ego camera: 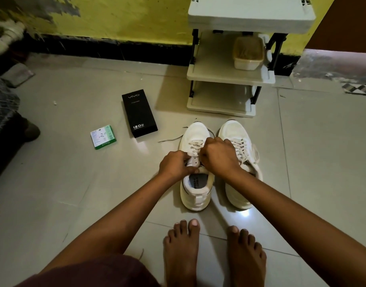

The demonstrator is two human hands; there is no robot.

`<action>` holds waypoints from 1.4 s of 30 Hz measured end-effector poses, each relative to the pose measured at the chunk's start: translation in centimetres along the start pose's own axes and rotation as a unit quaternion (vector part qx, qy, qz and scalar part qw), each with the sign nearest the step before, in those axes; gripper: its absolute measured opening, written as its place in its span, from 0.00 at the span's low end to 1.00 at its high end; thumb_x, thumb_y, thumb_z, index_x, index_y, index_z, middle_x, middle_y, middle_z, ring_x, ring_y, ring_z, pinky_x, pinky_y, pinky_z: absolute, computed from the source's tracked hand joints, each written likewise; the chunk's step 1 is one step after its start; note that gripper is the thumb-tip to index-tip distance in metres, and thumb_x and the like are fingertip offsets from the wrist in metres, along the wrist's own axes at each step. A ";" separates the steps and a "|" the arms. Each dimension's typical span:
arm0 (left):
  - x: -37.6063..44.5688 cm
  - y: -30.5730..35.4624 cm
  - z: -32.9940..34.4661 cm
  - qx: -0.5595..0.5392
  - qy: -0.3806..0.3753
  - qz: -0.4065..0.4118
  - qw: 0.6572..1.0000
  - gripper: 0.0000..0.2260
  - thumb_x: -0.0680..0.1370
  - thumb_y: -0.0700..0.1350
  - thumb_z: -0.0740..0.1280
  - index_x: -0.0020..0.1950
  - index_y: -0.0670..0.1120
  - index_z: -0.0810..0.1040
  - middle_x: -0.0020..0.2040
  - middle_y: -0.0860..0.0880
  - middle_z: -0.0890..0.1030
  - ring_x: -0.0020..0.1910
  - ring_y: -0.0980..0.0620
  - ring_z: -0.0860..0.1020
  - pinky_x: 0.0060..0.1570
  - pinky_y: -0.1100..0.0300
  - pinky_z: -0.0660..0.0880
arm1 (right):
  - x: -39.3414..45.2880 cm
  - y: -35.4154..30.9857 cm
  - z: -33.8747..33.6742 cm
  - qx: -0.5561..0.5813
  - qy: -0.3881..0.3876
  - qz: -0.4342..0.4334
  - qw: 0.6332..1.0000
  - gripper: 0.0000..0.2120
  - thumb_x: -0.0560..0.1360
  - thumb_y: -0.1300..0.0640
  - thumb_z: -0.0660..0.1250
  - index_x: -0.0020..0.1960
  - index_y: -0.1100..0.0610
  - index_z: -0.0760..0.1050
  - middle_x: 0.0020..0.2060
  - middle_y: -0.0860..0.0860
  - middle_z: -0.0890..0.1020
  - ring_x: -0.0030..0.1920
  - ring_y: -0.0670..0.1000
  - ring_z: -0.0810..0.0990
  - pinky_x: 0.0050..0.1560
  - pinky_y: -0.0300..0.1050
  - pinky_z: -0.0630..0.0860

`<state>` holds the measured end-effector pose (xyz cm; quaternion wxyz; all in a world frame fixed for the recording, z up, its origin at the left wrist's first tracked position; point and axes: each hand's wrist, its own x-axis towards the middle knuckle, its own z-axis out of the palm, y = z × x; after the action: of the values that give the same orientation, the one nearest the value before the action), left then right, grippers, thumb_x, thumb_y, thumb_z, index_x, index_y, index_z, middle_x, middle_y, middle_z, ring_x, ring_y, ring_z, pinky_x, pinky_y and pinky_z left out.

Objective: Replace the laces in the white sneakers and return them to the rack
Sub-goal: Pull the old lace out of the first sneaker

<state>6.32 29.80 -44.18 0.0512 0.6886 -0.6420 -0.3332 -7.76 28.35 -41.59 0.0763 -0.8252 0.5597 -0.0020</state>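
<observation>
Both hands work at the throat of the left sneaker (195, 168), over its upper eyelets. The left hand (174, 165) has its fingers curled, pinching at the tongue and eyelet edge on that shoe's left side. The right hand (218, 157) is closed into a fist directly across from it, apparently gripping the lace (195, 145), though the lace end itself is hidden inside the fingers. A loose lace tail (170, 139) trails off the shoe toward the left across the floor (74, 183).

The shoe's long axis runs straight away from the person, heel nearest the bare feet, toe toward the rack (229, 79). So the eyelet rows lie one under each hand, and a pull would go sideways across that axis. The right sneaker (238, 162) stands just beside it, parallel, already laced by the look of it, partly under the right forearm.

The rack stands beyond the toes, against the wall. Its middle shelf holds a plastic container (248, 53).
</observation>
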 end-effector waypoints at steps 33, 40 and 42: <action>-0.1 0.0 0.0 -0.003 0.007 0.006 1.000 0.23 0.69 0.53 0.74 0.62 0.47 0.78 0.57 0.47 0.81 0.56 0.47 0.78 0.54 0.54 0.75 | -0.3 1.6 0.8 0.245 -0.062 0.024 0.967 0.17 0.73 0.56 0.68 0.61 0.52 0.77 0.59 0.53 0.74 0.61 0.54 0.71 0.61 0.49 0.69; 0.4 0.2 0.0 0.014 0.019 -0.006 1.000 0.25 0.68 0.55 0.75 0.63 0.49 0.77 0.59 0.47 0.80 0.56 0.47 0.77 0.51 0.56 0.74 | -0.2 0.1 0.0 0.005 -0.007 0.014 1.000 0.14 0.75 0.54 0.62 0.59 0.49 0.78 0.59 0.51 0.76 0.61 0.55 0.70 0.54 0.46 0.65; 0.5 0.3 -0.1 0.016 0.022 -0.009 1.000 0.26 0.68 0.54 0.75 0.64 0.50 0.77 0.60 0.48 0.80 0.58 0.47 0.77 0.52 0.55 0.74 | 0.0 0.1 0.0 -0.001 0.009 0.016 1.000 0.12 0.74 0.55 0.64 0.56 0.52 0.80 0.57 0.50 0.77 0.60 0.54 0.71 0.54 0.46 0.64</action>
<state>6.05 29.27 -44.14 0.0513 0.7020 -0.6398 -0.3087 -7.88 28.29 -41.58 0.0705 -0.8162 0.5733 -0.0082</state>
